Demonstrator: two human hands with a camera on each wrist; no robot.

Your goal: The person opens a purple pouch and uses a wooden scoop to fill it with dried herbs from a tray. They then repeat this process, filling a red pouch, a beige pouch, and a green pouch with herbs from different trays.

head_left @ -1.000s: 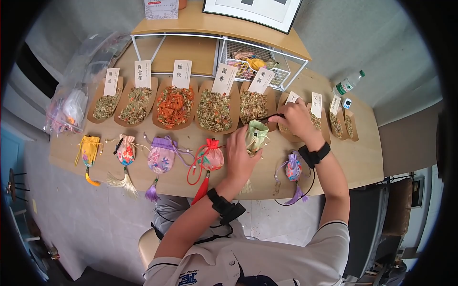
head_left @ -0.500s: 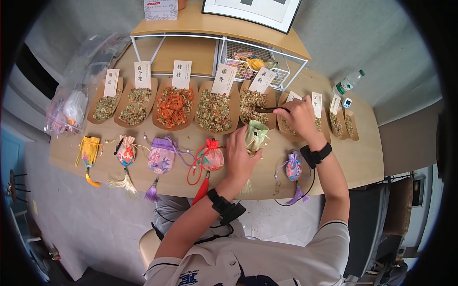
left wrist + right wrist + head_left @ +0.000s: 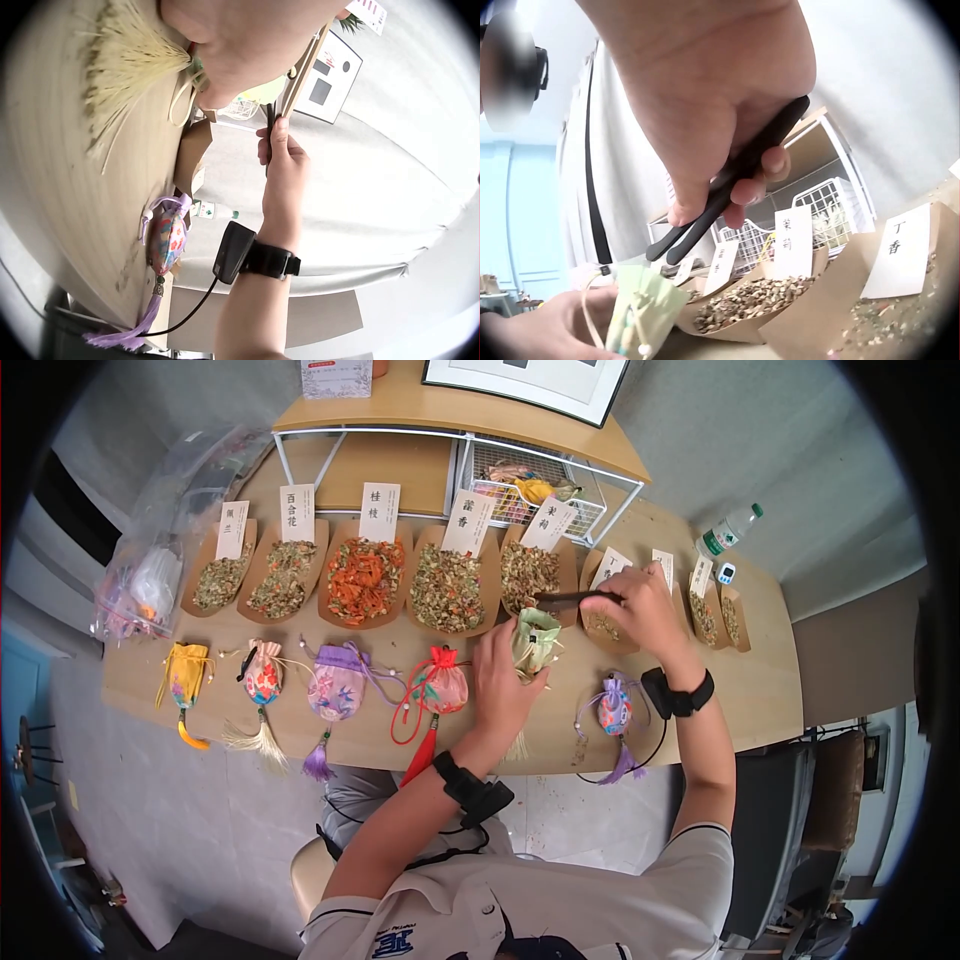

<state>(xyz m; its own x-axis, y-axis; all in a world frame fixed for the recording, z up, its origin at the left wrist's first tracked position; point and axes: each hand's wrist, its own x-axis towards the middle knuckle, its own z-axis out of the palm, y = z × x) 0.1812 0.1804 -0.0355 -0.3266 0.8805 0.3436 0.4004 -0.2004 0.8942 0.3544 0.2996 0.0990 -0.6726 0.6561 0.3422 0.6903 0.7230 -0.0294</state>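
Observation:
A pale green drawstring pouch (image 3: 537,648) with its mouth open is held upright in my left hand (image 3: 503,688), fingers wrapped around its side. Its cream tassel (image 3: 131,64) hangs down in the left wrist view. My right hand (image 3: 645,612) grips dark tongs (image 3: 572,599), which reach left over the near end of a paper tray of dried herbs (image 3: 530,573), just above the pouch's mouth. From the right wrist, the two tong tips (image 3: 676,253) show close together above the green pouch (image 3: 651,304). Whether the tips hold any herbs I cannot tell.
Several more paper trays with labelled cards stand in a row, one with orange-red pieces (image 3: 366,582). Nearer lie tasselled pouches, including a red one (image 3: 440,685) and a purple one (image 3: 338,685). A wire basket (image 3: 585,515), shelf (image 3: 440,405) and water bottle (image 3: 730,530) are behind.
My right hand first carried the tongs from beside the pouch to over the herb tray. Now it has drawn slightly back right, with the tongs nearer the pouch's mouth. My left hand stays nearly still.

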